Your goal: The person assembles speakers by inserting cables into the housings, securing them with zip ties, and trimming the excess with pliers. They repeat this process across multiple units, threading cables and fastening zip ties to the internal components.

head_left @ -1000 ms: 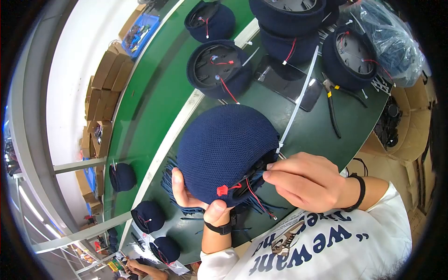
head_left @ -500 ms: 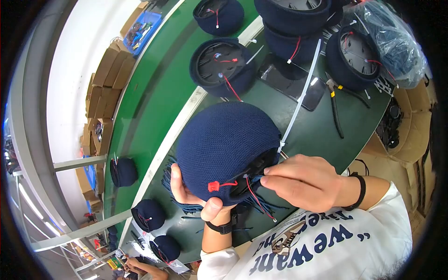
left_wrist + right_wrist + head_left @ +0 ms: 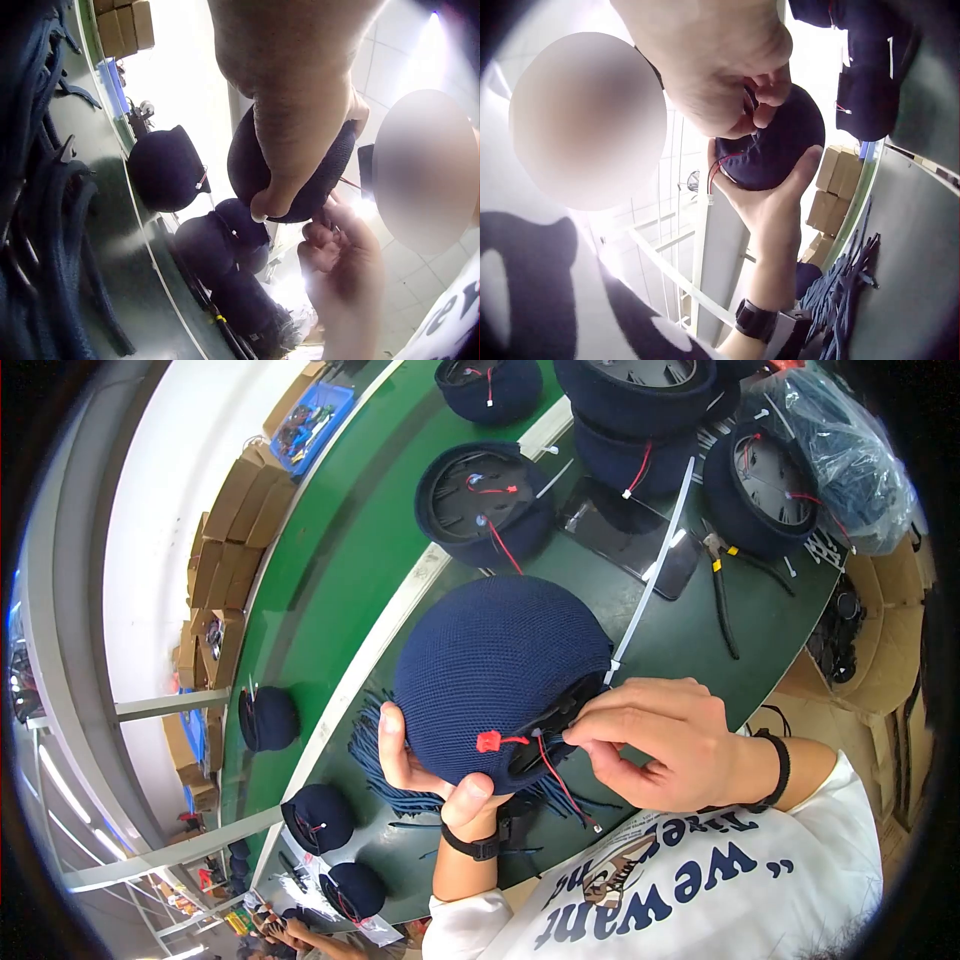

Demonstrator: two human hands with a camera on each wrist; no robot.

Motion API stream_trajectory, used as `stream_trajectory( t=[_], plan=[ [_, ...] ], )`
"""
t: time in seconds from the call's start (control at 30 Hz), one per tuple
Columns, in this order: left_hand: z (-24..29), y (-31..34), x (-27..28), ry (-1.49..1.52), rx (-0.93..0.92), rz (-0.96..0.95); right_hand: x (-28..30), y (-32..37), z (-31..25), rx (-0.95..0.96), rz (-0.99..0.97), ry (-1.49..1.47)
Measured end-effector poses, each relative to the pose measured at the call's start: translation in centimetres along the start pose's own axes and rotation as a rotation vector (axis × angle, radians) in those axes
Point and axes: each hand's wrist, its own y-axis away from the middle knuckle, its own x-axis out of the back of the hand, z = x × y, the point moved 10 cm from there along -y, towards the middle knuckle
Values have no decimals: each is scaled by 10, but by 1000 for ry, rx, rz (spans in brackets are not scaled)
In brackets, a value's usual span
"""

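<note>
My left hand [image 3: 467, 805] grips a round navy shell [image 3: 500, 670] covered in knitted fabric, thumb on the near side and fingers around the far side. Its black inner opening faces right, toward my right hand [image 3: 668, 745]. There, thumb and fingertips pinch a dark cord at the edge of the opening, which they partly hide. A red connector [image 3: 488, 741] lies against the fabric, and a red-and-black lead with a white plug [image 3: 597, 827] hangs down. From the shell's rim a long white cable tie [image 3: 655, 565] sticks out. In the right wrist view, the shell [image 3: 799, 127] is held up above the table.
Blue cords [image 3: 372, 760] lie in a bundle beneath the shell. Beyond it are a black phone [image 3: 625, 535], yellow-marked pliers [image 3: 717, 590] and several similar shells, one being a shell with wires [image 3: 485, 505]. A cardboard box [image 3: 885, 650] stands at right, under a plastic bag [image 3: 840, 460].
The shell and both hands have shifted slightly right, and the shell has turned a little in the left hand. The red connector sits higher now. My right hand keeps its pinch.
</note>
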Motion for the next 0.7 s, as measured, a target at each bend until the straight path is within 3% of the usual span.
stream_trajectory(
  t=[0.7],
  plan=[
    [19,-15,-12,-216,-182,-137,-15,4,-3,10,-151,173]
  ],
)
